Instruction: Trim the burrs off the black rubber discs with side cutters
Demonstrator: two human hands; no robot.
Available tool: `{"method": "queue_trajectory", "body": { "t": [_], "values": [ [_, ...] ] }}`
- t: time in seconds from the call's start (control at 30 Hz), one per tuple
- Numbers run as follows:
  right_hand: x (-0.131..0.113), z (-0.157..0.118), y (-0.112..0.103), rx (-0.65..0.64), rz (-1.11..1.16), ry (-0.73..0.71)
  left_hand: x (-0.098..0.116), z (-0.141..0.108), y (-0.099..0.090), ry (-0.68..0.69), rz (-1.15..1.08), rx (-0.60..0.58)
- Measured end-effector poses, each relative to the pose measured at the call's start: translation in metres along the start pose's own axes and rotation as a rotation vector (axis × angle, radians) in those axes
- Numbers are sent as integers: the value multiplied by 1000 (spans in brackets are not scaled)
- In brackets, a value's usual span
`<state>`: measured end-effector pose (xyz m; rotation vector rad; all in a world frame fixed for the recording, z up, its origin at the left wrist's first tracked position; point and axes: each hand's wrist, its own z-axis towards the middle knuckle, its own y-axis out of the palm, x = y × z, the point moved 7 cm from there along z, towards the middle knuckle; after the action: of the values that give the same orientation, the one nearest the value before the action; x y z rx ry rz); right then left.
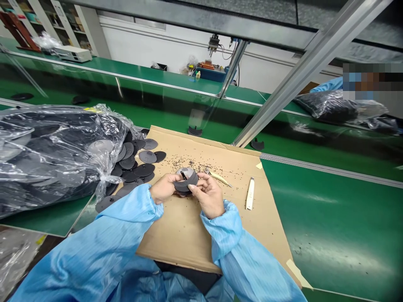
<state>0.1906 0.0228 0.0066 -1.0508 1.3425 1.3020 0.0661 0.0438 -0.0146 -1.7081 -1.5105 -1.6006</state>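
Note:
My left hand (163,188) and my right hand (209,193) grip a dark grey curved plastic part (186,183) from both sides, just above the cardboard sheet (176,235). A lighter grey oval face and a small black piece show at the part's upper side; how they join I cannot tell. Many tiny black bits (201,164) lie scattered behind my hands. Beside my right hand lies a yellow-handled tool (220,178), its kind unclear. Farther right rests a white knife-like tool (250,193). Loose dark oval plates (144,169) are heaped to the left of my left hand.
A large clear plastic bag (59,155) of dark parts fills the left side. Curved dark parts (194,131) stand on the green belt (340,201) beyond the cardboard. A metal post (302,79) slants up at the right. Another bag (330,105) lies at the far right near a person.

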Motion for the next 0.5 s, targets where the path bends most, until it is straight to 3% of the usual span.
{"method": "queue_trajectory", "body": {
  "t": [0.2,0.3,0.37,0.5],
  "values": [
    [9,4,-10,160,87,82,11,-3,7,148,-157,-149],
    [13,1,-11,174,36,123,9,-4,12,189,-109,-223],
    [12,0,-14,192,-46,107,6,-3,10,203,-15,-159],
    [-3,1,-27,293,-180,-87,7,-2,3,220,75,-13]
  ]
}}
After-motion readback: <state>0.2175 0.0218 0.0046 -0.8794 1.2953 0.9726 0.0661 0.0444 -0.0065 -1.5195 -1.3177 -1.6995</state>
